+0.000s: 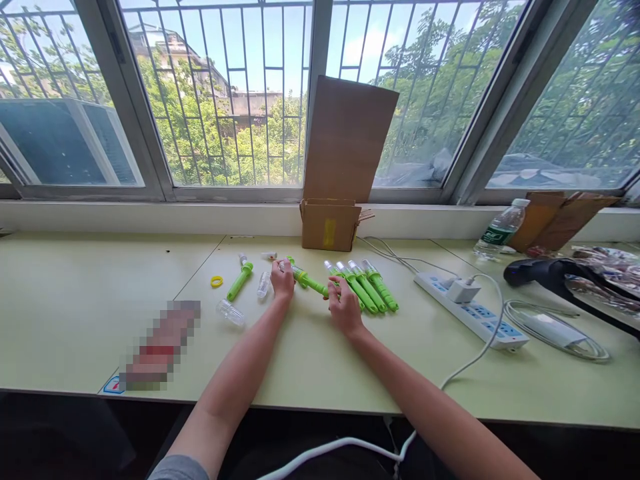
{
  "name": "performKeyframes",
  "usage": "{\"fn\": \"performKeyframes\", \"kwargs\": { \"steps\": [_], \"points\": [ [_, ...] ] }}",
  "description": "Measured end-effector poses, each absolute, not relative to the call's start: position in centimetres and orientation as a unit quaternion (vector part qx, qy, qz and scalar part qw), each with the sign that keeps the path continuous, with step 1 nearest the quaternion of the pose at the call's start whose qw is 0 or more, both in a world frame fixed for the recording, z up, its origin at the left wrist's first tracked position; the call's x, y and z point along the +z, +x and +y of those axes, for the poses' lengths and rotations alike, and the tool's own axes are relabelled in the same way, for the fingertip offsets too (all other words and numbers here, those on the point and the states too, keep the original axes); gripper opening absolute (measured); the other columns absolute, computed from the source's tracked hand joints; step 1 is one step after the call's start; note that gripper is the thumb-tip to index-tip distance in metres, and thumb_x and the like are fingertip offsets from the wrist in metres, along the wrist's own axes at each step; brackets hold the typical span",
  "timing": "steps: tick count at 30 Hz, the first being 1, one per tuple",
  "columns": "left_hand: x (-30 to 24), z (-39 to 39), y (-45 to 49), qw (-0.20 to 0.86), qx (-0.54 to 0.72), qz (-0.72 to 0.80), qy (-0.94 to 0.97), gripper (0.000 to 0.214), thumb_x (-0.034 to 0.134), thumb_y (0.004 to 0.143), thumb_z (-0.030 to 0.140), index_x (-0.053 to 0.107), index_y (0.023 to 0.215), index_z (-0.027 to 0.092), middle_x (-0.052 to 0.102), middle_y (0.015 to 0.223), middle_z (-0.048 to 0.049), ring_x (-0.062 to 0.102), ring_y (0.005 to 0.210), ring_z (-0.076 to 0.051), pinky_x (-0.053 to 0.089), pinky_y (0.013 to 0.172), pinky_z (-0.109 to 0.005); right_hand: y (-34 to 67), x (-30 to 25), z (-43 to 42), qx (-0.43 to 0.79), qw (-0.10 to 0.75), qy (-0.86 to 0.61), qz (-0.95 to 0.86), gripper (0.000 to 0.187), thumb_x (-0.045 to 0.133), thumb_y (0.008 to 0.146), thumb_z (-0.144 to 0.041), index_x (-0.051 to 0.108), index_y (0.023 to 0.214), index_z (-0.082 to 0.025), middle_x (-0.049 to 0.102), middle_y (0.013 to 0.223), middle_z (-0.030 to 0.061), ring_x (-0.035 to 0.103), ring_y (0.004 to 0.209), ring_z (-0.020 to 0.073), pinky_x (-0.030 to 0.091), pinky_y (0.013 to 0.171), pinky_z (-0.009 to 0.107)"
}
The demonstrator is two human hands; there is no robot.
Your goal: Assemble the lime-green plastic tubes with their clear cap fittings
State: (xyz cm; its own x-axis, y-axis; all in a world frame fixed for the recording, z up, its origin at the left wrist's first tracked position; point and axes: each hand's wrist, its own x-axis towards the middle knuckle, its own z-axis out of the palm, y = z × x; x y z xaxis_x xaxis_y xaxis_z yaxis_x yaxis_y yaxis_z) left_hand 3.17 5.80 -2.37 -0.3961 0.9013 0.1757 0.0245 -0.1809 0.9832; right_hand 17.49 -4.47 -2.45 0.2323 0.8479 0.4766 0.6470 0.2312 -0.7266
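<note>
Between my two hands is a green plastic stick (314, 283) with a clear end, held at a slant above the table. My left hand (283, 280) pinches its clear upper end. The fingers of my right hand (345, 308) close round its lower green end. Right of it, several green sticks with clear tips (376, 287) lie side by side. To the left lie another green stick (240, 281), a clear plastic cap (263, 285), a larger clear cap (231, 312) and a yellow ring (217, 281). A small whitish piece (269, 255) sits behind my left hand.
A cardboard box (327, 227) with its flap up stands by the window. On the right are a white power strip (470, 313) with a plugged-in charger, a coiled cable (560, 333), a water bottle (503, 230) and a black curved object (540, 272). A blurred-out item (163, 347) lies front left.
</note>
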Motion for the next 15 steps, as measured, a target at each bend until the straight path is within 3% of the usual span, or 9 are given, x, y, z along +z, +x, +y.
{"fn": "performKeyframes", "kwargs": {
  "steps": [6,9,13,15],
  "points": [
    [-2.53,5.95,3.1,0.351,0.641,0.536,0.422,0.03,0.048,0.087,0.047,0.055,0.09,0.018,0.06,0.07,-0.0012,0.049,0.042,-0.01,0.041,0.041,-0.023,17.33,-2.52,-4.47,0.082,0.506,-0.574,-0.639,0.052,0.058,0.079,-0.044,0.053,0.122,-0.015,0.063,0.099,0.0104,0.059,0.068,0.0185,0.046,0.059,0.029],
    [-2.41,5.92,3.04,0.355,0.642,0.538,0.415,0.031,0.048,0.087,0.047,0.056,0.09,0.018,0.06,0.07,-0.0023,0.05,0.043,-0.011,0.041,0.042,-0.023,17.41,-2.57,-4.47,0.093,0.496,-0.58,-0.64,0.045,0.057,0.08,-0.043,0.056,0.116,-0.017,0.065,0.09,0.0079,0.059,0.063,0.018,0.045,0.059,0.029],
    [-2.21,5.63,3.28,0.357,0.635,0.535,0.427,0.03,0.05,0.085,0.048,0.056,0.089,0.019,0.06,0.07,-0.0021,0.052,0.048,-0.013,0.043,0.045,-0.024,17.45,-2.54,-4.46,0.133,0.476,-0.606,-0.623,0.041,0.038,0.091,-0.045,0.059,0.112,-0.016,0.065,0.071,0.0049,0.059,0.056,0.0188,0.045,0.058,0.031],
    [-2.2,5.53,3.42,0.358,0.636,0.53,0.431,0.029,0.051,0.085,0.047,0.057,0.088,0.02,0.059,0.069,-0.0024,0.056,0.054,-0.015,0.044,0.05,-0.025,17.37,-2.47,-4.48,0.117,0.476,-0.608,-0.624,0.044,0.039,0.091,-0.047,0.058,0.114,-0.015,0.066,0.074,0.0058,0.06,0.059,0.0198,0.046,0.061,0.032]
  ]
}}
